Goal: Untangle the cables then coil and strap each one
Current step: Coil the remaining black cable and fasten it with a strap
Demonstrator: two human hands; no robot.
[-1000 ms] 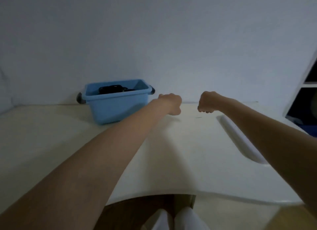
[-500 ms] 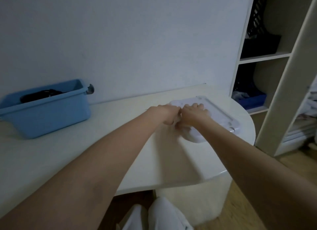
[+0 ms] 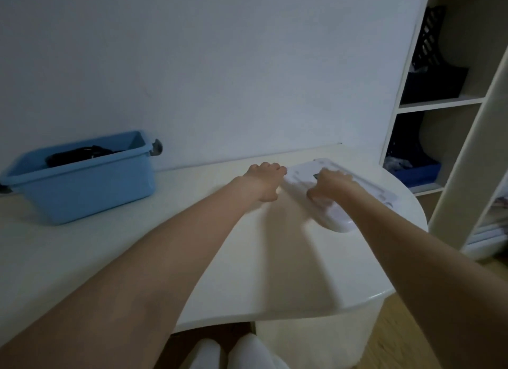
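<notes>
Both forearms bare to the frame edge, no sleeves or jewellery showing, white trousers (image 3: 242, 353) covering the knees below

A light-blue plastic tub (image 3: 82, 184) holding black cables (image 3: 79, 154) is seen left of a white flat lid (image 3: 338, 181) on a cream table (image 3: 137, 245).

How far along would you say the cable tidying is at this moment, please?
Nothing looks done yet: the dark cables lie heaped in the blue bin at the table's left, with no strapped coil anywhere in sight. In hand: the left hand and right hand both rest on a white tray at the table's right end. Left: untangling, coiling and strapping every cable.
</notes>
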